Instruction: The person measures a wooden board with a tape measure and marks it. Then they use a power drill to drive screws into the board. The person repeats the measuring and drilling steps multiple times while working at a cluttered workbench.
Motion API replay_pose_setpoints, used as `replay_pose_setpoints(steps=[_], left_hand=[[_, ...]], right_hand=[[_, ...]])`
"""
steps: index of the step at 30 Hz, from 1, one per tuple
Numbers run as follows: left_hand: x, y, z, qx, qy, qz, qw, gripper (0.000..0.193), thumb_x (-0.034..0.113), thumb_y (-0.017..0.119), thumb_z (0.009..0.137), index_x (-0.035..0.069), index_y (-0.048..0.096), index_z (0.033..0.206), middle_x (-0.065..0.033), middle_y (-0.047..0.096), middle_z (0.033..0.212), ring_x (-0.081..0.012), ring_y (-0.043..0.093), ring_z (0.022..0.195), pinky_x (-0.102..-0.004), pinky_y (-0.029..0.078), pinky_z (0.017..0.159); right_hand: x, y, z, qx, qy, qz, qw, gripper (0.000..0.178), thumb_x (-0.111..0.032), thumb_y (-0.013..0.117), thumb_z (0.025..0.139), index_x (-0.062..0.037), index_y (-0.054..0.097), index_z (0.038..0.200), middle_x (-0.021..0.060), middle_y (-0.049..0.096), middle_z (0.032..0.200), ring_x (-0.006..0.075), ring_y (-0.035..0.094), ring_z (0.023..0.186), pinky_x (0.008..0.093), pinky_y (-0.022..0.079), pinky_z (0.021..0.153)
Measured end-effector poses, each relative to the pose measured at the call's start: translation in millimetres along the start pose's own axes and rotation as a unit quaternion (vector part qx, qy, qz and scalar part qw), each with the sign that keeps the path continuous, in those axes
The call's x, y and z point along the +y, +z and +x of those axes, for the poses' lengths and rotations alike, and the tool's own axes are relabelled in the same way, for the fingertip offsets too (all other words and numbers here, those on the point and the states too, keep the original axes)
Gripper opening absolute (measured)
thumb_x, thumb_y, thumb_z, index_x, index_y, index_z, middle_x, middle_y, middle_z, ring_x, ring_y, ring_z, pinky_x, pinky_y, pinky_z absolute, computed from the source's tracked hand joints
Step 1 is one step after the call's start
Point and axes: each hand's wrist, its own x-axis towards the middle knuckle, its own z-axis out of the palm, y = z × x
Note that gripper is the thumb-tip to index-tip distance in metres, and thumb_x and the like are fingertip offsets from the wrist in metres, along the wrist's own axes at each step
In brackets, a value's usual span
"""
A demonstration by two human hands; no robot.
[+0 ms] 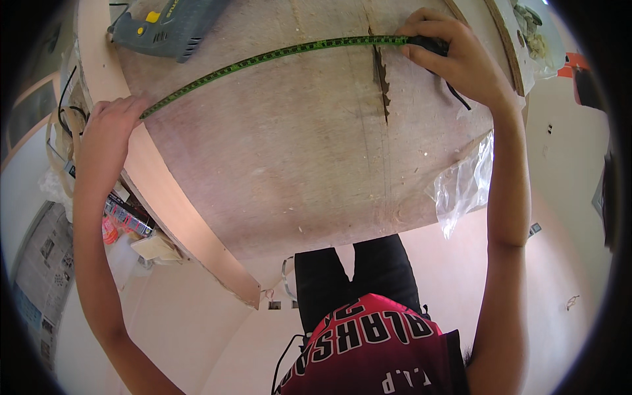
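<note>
A green tape measure (263,54) is drawn out across a worn plywood board (276,151). My right hand (447,56) is closed round its dark case at the far right, and a black strap hangs below the fingers. At the left, my left hand (118,125) pinches the blade's end above a pale wooden strip (168,178) along the board's edge. The blade's very tip is hidden by my fingers. Under the tape near my right hand, a jagged split (381,85) runs down the plywood.
A grey power tool with yellow buttons (161,29) lies at the board's far left. Clear plastic film (464,184) hangs over the near right edge. Newspaper (43,276) and assorted boxes (128,217) sit on the floor at left. A bag (536,39) is at the far right.
</note>
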Motion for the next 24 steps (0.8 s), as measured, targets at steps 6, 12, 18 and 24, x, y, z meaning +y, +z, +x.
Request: replay_pose_setpoints(steps=[6,12,18,24], left_hand=[[-3.8,0.0,1.8,-0.017,0.008,0.011,1.0,0.031,0.006,0.062,0.094,0.006,0.067,0.124,-0.0134,0.07,0.121,-0.0355,0.062,0.113,-0.0433,0.046,0.104],[-11.6,1.2,-9.2,0.04,0.031,-0.019,0.999,0.03,0.005,0.065,0.093,0.006,0.067,0.123,-0.0123,0.071,0.12,-0.0355,0.062,0.115,-0.0427,0.045,0.107],[-3.3,25.2,-23.7,0.378,-0.22,-0.182,0.881,0.044,0.016,0.078,0.091,0.003,0.064,0.13,-0.0161,0.066,0.128,-0.0309,0.061,0.122,-0.043,0.045,0.108],[8.9,60.0,-27.6,0.314,-0.312,-0.422,0.791,0.083,0.021,0.082,0.089,-0.006,0.039,0.154,-0.0256,0.052,0.148,-0.0315,0.053,0.138,-0.0413,0.04,0.117]], right_hand=[[-6.1,-4.5,1.1,-0.011,0.025,0.009,1.0,0.028,-0.022,0.073,0.096,0.0016,0.075,0.11,0.0054,0.062,0.104,0.0188,0.059,0.091,0.032,0.048,0.087],[-12.9,-5.1,7.2,-0.019,0.038,0.028,0.999,0.027,-0.019,0.073,0.094,0.0033,0.074,0.11,0.0068,0.062,0.107,0.0195,0.06,0.094,0.032,0.047,0.088],[-7.4,1.7,0.6,0.039,0.014,0.03,0.999,0.029,-0.017,0.072,0.092,0.0048,0.073,0.11,0.0104,0.065,0.104,0.0259,0.064,0.092,0.038,0.05,0.086],[-16.7,-1.1,7.1,0.013,0.066,0.075,0.995,0.023,-0.01,0.069,0.091,0.0078,0.071,0.106,0.0081,0.062,0.1,0.0166,0.059,0.083,0.0316,0.046,0.075]])
